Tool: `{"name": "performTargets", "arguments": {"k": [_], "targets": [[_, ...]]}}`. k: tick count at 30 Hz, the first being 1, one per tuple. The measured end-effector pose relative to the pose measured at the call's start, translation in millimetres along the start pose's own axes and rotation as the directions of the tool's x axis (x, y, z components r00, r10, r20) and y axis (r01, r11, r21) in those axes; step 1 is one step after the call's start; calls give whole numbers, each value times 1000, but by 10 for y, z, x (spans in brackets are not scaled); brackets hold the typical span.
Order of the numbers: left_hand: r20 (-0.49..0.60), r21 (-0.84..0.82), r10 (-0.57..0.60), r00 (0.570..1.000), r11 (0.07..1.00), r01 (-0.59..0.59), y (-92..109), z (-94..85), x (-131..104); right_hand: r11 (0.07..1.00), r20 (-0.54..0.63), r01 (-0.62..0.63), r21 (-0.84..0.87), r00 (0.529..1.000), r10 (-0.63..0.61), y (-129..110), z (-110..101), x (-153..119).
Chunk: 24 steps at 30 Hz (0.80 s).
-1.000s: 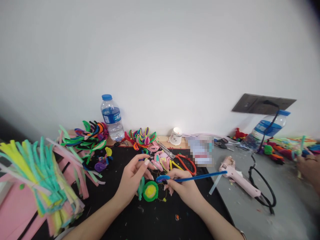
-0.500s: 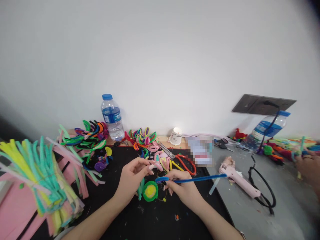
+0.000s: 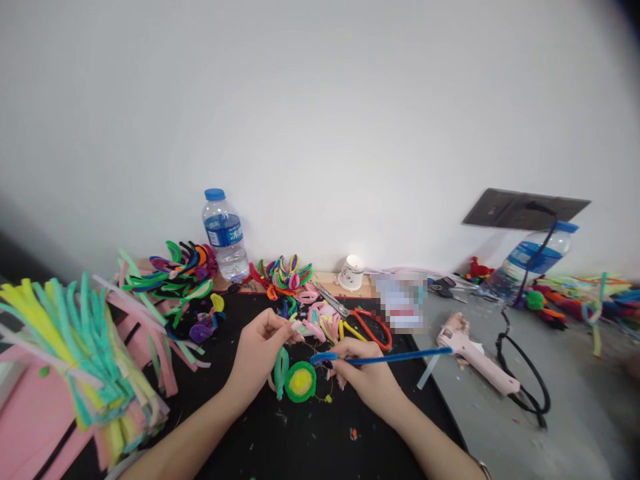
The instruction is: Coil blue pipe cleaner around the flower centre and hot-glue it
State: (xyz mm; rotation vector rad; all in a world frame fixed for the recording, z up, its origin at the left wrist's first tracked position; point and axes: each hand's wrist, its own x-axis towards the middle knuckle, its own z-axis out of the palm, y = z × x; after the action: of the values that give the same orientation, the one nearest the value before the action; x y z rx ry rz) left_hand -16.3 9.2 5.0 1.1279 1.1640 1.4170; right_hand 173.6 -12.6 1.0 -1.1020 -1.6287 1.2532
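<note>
Apparently, shaping the blue stem [image 3: 400,357] is the step in hand: the right hand [image 3: 364,368] pinches it above the black mat [image 3: 280,447], its hooked end inward, its straight end past the mat's right edge. The left hand [image 3: 260,355] has its fingertips close together; whether they grip anything, I cannot tell. Next probably calls for steadying that hook.
</note>
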Motion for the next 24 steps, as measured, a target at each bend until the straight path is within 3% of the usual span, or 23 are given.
{"name": "performTargets", "arguments": {"k": [10,24], "targets": [[34,-170,-14,999,985,19,34,32,14,1000,6,-9,14,1000,9,12,1,20],[83,41,-13,996,999,9,-36,-33,9,1000,1,-1,2,1000,1,49,-8,4]]}}
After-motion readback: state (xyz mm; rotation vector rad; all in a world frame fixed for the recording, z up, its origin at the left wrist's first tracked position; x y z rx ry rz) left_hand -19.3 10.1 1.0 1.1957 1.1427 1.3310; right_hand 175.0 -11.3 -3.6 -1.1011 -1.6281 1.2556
